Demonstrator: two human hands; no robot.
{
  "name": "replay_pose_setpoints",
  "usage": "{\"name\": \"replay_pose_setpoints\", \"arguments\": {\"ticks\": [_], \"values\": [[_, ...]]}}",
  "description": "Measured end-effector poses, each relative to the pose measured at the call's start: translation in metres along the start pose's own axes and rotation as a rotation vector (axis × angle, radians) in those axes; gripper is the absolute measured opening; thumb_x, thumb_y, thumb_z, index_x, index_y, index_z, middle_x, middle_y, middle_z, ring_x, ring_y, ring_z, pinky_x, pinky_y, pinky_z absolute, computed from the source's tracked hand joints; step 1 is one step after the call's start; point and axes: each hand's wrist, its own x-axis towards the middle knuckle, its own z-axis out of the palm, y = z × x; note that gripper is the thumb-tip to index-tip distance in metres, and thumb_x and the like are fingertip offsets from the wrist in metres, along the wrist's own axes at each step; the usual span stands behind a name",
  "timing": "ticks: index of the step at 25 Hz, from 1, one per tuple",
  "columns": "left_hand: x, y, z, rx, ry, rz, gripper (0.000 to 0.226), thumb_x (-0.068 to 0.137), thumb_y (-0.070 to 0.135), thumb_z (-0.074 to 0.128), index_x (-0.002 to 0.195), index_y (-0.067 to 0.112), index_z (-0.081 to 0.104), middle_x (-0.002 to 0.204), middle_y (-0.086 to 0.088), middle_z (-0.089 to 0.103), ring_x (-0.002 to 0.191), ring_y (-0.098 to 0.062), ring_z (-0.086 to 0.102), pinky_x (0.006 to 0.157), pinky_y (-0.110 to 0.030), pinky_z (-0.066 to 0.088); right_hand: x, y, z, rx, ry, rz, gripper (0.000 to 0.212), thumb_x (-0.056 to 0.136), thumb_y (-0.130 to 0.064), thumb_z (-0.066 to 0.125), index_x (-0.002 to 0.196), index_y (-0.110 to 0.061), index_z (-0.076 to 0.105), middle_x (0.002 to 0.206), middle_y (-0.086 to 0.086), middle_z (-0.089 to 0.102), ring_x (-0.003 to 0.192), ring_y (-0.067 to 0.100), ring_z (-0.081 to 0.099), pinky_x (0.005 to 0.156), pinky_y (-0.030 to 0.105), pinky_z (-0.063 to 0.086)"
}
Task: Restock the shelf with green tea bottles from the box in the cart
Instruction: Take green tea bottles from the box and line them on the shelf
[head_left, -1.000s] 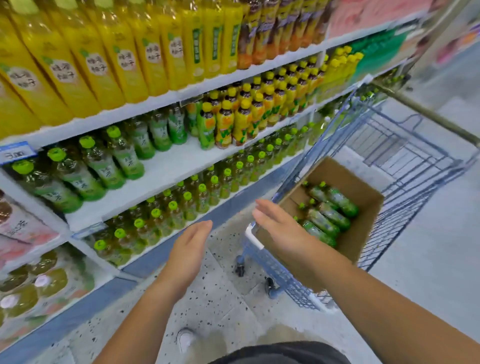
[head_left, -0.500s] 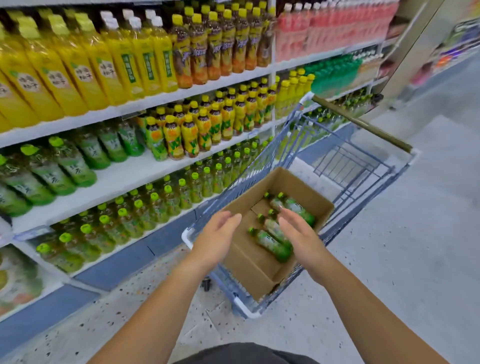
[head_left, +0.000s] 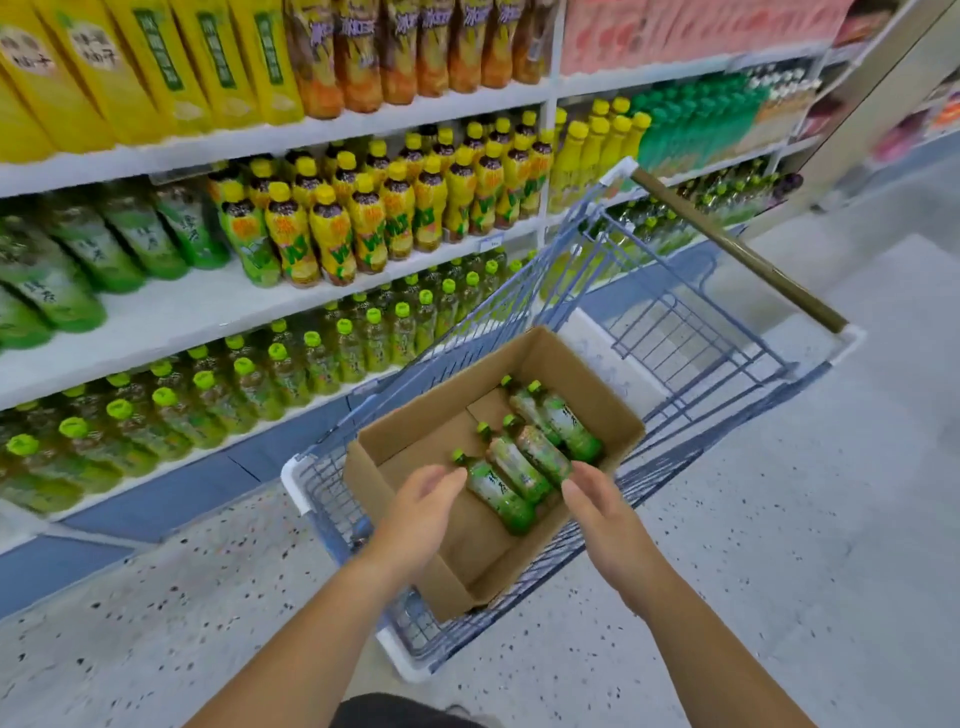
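An open cardboard box sits in a blue wire cart. Several green tea bottles with green caps lie on their sides along the box's right half. My left hand hovers over the box's near left part, fingers straight, its tips close to the nearest bottle. My right hand is at the box's near right edge, fingers relaxed, holding nothing. Green tea bottles stand at the left of the middle shelf, which has bare white space in front of them.
Yellow-capped tea bottles fill the middle shelf's right part. Small green-capped bottles pack the lower shelf. Tall yellow bottles stand above. The cart's handle points toward the far right. Speckled floor lies around the cart.
Both hands have moved from the shelf side over to the box in the cart and lowered toward the bottles. My view has swung right toward the cart.
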Motion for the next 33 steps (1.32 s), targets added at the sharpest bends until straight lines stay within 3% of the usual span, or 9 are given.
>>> {"name": "replay_pose_setpoints", "arguments": {"ticks": [4,8,13,15,17,19,22,29,33], "values": [[0.073,0.004,0.025,0.050,-0.033,-0.112,0.039,0.099,0.054,0.047,0.129,0.030,0.054,0.123,0.009,0.053,0.115,-0.017,0.050,0.095,-0.036,0.040,0.073,0.007,-0.021,-0.134,0.010,0.057,0.061,0.102,-0.045,0.047,0.156,-0.024,0.028,0.154,-0.007,0.038,0.143,0.015,0.036,0.112,0.032,0.033],[0.147,-0.009,0.044,0.091,0.008,-0.191,0.019,0.099,0.046,0.049,0.090,0.029,0.052,0.094,0.002,0.053,0.090,-0.021,0.052,0.089,-0.040,0.042,0.163,0.023,-0.035,-0.387,-0.038,0.042,0.089,0.075,-0.081,0.050,0.145,-0.026,0.042,0.145,-0.005,0.051,0.134,0.019,0.049,0.110,0.047,0.042],[0.247,-0.073,0.084,0.091,0.018,-0.430,0.053,0.098,0.046,0.053,0.140,0.013,0.049,0.134,-0.010,0.056,0.126,-0.031,0.049,0.101,-0.035,0.040,0.292,0.068,-0.053,-0.705,-0.085,0.157,0.058,0.094,-0.046,0.056,0.139,-0.010,0.047,0.130,0.010,0.060,0.108,0.025,0.060,0.088,0.035,0.049],[0.280,-0.103,0.104,0.071,0.030,-0.502,0.024,0.102,0.038,0.053,0.104,0.015,0.057,0.096,-0.004,0.059,0.104,-0.024,0.052,0.080,-0.027,0.036,0.333,0.084,-0.058,-0.815,-0.125,0.140,0.047,0.096,-0.039,0.058,0.131,-0.008,0.054,0.126,0.012,0.062,0.107,0.028,0.060,0.085,0.031,0.048],[0.304,-0.126,0.128,0.052,0.077,-0.557,0.031,0.101,0.032,0.058,0.076,0.015,0.052,0.075,-0.003,0.049,0.077,-0.022,0.049,0.068,-0.028,0.036,0.367,0.100,-0.060,-0.912,-0.196,0.134,0.035,0.100,-0.025,0.055,0.123,0.001,0.060,0.121,0.016,0.063,0.104,0.029,0.058,0.074,0.027,0.040],[0.328,-0.151,0.151,-0.001,0.176,-0.548,0.023,0.096,0.030,0.065,0.101,0.008,0.065,0.098,-0.013,0.064,0.089,-0.027,0.060,0.081,-0.032,0.044,0.401,0.116,-0.062,-0.956,-0.187,0.149,0.027,0.098,-0.023,0.054,0.105,0.001,0.065,0.106,0.018,0.065,0.093,0.027,0.057,0.070,0.027,0.038],[0.350,-0.170,0.170,-0.074,0.300,-0.535,0.051,0.091,0.031,0.072,0.133,0.005,0.058,0.132,-0.016,0.061,0.112,-0.031,0.059,0.083,-0.030,0.041,0.431,0.137,-0.058,-0.917,-0.165,0.130,0.023,0.097,-0.025,0.056,0.096,-0.002,0.063,0.091,0.013,0.060,0.090,0.032,0.059,0.071,0.032,0.041],[0.364,-0.187,0.196,-0.285,0.362,-0.553,0.029,0.084,0.013,0.081,0.108,0.015,0.066,0.099,-0.006,0.072,0.067,-0.013,0.063,0.047,-0.019,0.047,0.453,0.154,-0.048,-0.940,-0.145,0.065,0.045,0.081,-0.043,0.076,0.110,-0.011,0.062,0.102,0.006,0.062,0.089,0.024,0.054,0.074,0.029,0.040],[0.364,-0.189,0.193,-0.256,0.369,-0.500,0.037,0.076,0.014,0.084,0.110,0.013,0.068,0.096,-0.006,0.075,0.079,-0.021,0.072,0.064,-0.028,0.057,0.453,0.160,-0.047,-0.822,-0.196,0.087,0.052,0.076,-0.027,0.081,0.113,-0.011,0.047,0.106,0.005,0.055,0.094,0.023,0.053,0.073,0.030,0.038]]}}
